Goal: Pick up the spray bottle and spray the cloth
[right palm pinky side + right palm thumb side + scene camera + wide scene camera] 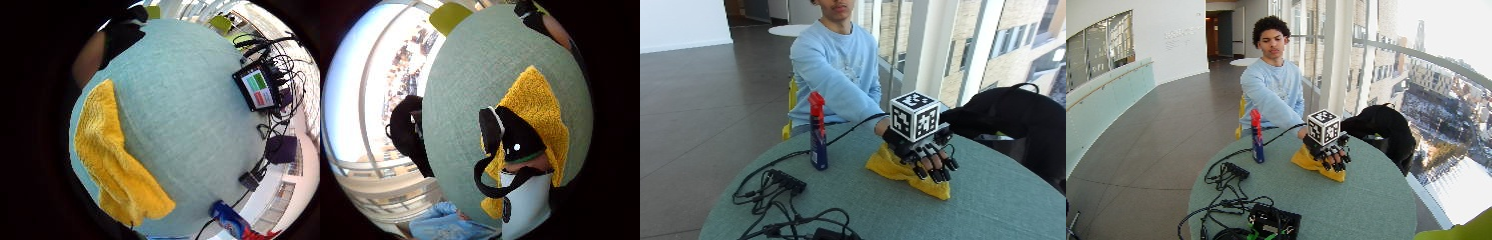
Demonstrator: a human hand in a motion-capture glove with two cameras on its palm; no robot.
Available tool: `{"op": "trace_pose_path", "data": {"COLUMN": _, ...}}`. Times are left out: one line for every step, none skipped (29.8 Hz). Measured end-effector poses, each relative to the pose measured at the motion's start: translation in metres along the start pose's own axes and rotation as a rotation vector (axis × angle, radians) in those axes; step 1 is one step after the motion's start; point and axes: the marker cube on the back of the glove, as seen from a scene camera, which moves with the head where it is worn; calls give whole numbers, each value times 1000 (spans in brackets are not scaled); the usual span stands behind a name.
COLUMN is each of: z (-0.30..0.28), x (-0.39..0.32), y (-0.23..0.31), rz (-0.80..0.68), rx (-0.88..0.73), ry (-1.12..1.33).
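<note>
From where I sit, the gloved right hand (927, 152) hovers over the yellow cloth (905, 171), fingers (937, 167) hanging relaxed and slightly spread — they hold nothing, and I can't make out whether the fingertips touch the cloth. The cloth lies bunched on the round green table (1013, 205), on the side nearer the seated person. The spray bottle (817, 131) (blue body, red trigger head) stands upright on the table, apart from the cloth, on the far side of it from the black bag (1019, 117). In the little-finger palm view I see the cloth (112, 160) spread below the palm and the bottle (235, 222) by the table's edge. A tangle of cables (783, 200) and a power strip (788, 181) lie near the bottle.
</note>
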Motion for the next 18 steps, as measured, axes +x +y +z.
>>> {"op": "trace_pose_path", "data": {"z": 0, "x": 0, "y": 0, "rz": -1, "rx": -1, "ry": -1}}
{"op": "trace_pose_path", "data": {"z": 0, "x": 0, "y": 0, "rz": -1, "rx": -1, "ry": -1}}
{"op": "trace_pose_path", "data": {"z": 0, "x": 0, "y": 0, "rz": -2, "rx": -2, "ry": -1}}
{"op": "trace_pose_path", "data": {"z": 0, "x": -1, "y": 0, "rz": -3, "rx": -2, "ry": 0}}
{"op": "trace_pose_path", "data": {"z": 0, "x": -2, "y": 0, "rz": -3, "rx": 0, "ry": 2}}
{"op": "trace_pose_path", "data": {"z": 0, "x": -2, "y": 0, "rz": -3, "rx": 1, "ry": 4}}
{"op": "trace_pose_path", "data": {"z": -1, "x": -3, "y": -1, "rz": -2, "rx": 2, "ry": 6}}
{"op": "trace_pose_path", "data": {"z": -1, "x": -3, "y": -1, "rz": -2, "rx": 2, "ry": 7}}
{"op": "trace_pose_path", "data": {"z": -2, "x": -3, "y": -1, "rz": -2, "rx": 2, "ry": 8}}
{"op": "trace_pose_path", "data": {"z": -2, "x": -4, "y": -1, "rz": -1, "rx": 0, "ry": 9}}
{"op": "trace_pose_path", "data": {"z": -2, "x": -4, "y": -1, "rz": 0, "rx": -1, "ry": 9}}
{"op": "trace_pose_path", "data": {"z": -2, "x": -4, "y": -1, "rz": 1, "rx": -3, "ry": 9}}
{"op": "trace_pose_path", "data": {"z": -2, "x": -4, "y": -1, "rz": 1, "rx": -3, "ry": 10}}
{"op": "trace_pose_path", "data": {"z": -2, "x": -4, "y": -1, "rz": 0, "rx": -3, "ry": 12}}
{"op": "trace_pose_path", "data": {"z": -2, "x": -4, "y": 0, "rz": -2, "rx": -3, "ry": 14}}
{"op": "trace_pose_path", "data": {"z": -3, "x": -5, "y": 0, "rz": -4, "rx": -2, "ry": 17}}
{"op": "trace_pose_path", "data": {"z": -4, "x": -5, "y": -1, "rz": -5, "rx": 0, "ry": 19}}
{"op": "trace_pose_path", "data": {"z": -6, "x": -6, "y": -1, "rz": -6, "rx": 3, "ry": 20}}
